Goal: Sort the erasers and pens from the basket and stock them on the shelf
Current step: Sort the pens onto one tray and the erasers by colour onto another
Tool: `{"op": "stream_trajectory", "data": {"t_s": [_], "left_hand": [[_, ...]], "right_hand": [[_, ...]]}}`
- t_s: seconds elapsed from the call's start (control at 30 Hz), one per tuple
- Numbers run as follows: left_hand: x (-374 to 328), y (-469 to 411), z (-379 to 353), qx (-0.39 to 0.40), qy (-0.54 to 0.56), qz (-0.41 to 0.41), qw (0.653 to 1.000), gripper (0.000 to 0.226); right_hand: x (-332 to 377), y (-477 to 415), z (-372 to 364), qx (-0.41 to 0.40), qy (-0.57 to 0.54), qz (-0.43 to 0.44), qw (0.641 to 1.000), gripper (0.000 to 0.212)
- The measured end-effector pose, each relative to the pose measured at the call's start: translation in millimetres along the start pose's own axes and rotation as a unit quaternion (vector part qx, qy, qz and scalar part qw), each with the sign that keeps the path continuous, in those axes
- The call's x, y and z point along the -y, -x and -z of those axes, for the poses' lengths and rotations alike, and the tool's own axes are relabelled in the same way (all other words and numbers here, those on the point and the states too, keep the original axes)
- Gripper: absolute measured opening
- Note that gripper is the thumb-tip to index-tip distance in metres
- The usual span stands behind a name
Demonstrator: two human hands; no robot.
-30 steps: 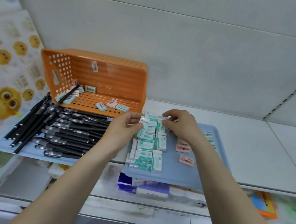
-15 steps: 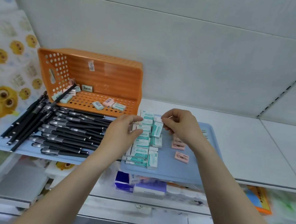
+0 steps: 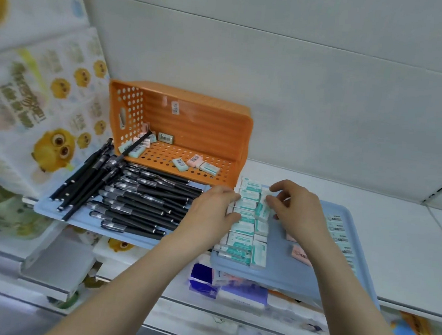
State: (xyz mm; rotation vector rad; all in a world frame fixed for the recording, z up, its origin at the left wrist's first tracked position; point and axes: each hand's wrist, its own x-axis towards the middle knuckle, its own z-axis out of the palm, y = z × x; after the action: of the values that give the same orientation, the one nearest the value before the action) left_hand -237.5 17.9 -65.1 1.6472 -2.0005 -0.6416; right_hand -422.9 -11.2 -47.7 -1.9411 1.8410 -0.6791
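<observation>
Green-sleeved erasers (image 3: 245, 227), two columns on the blue tray (image 3: 282, 277), at 12 o'clock from the person; orange basket (image 3: 192, 116) at 11 o'clock held loose erasers (image 3: 196, 163) unsorted, pens (image 3: 141, 200) at 9 o'clock. Left hand (image 3: 214, 212) pressed straight fingers against the stack's 9 o'clock edge, gripping nothing; right hand (image 3: 298, 210) pinched an eraser (image 3: 263, 210) in the second column. Advised: brace left, seat it flush, sleeves aligned, neighbours undisturbed.

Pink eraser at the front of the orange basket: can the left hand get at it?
Probably yes. The orange basket lies on its side, open face toward the person; the pink eraser lies uncovered near that opening, and the left hand, touching the teal erasers, is close by.
</observation>
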Motion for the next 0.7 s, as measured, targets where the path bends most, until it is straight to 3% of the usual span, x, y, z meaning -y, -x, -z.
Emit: {"op": "stream_trajectory", "data": {"t_s": [0.1,0.27,0.4,0.53,0.7], "left_hand": [[13,2,20,-0.048,0.025,-0.037,0.998,0.035],[74,-12,83,-0.119,-0.067,0.003,0.991,0.033],[110,-49,108,-0.048,-0.138,0.023,0.989,0.042],[117,-80,100,0.057,-0.197,-0.020,0.978,0.054],[123,-99,95,0.066,-0.185,-0.023,0.980,0.032]], "right_hand": [[25,0,2,-0.061,0.025,0.068,0.995,0.008],[89,-23,-32,-0.031,0.051,0.196,0.979,0.019],[109,-72,-79,0.067,0.196,0.153,0.966,0.042],[108,-104,-102,0.194,0.234,0.112,0.946,0.054],[99,-117,-104,0.159,0.180,0.114,0.964,0.038]]}}
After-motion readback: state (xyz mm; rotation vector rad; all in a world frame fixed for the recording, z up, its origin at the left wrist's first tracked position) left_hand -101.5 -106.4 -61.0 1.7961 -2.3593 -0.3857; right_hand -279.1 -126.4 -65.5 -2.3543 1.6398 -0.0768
